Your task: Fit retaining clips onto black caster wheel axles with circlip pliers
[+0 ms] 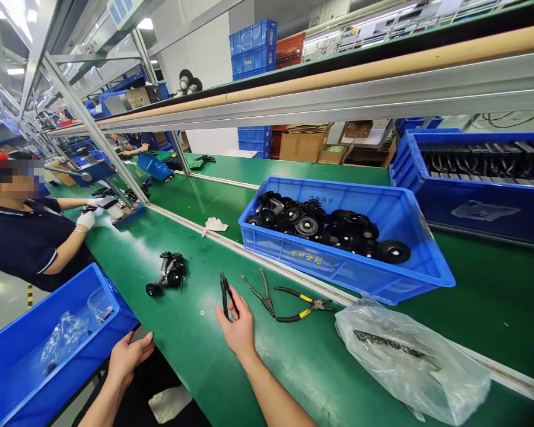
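Observation:
My right hand (238,323) is closed round black snap-ring pliers (224,293), whose narrow tips point away from me over the green bench. Beside them lie bare-metal pliers (263,295) with spread handles, and another pair with black-and-yellow handles (303,305). My left hand (130,356) hovers at the bench's near edge, fingers loosely apart and nothing visible in them. A small pale ring (202,312) rests on the bench left of my right hand. Farther left sits a small cluster of black wheels on grey shafts (167,273).
A blue crate (409,279) holds many black wheel parts. To the right lies a clear plastic bag (413,362) with metal pieces inside. A low blue bin (9,379) stands at left. A co-worker (22,231) in white gloves works there. A shelf beam (293,101) crosses above.

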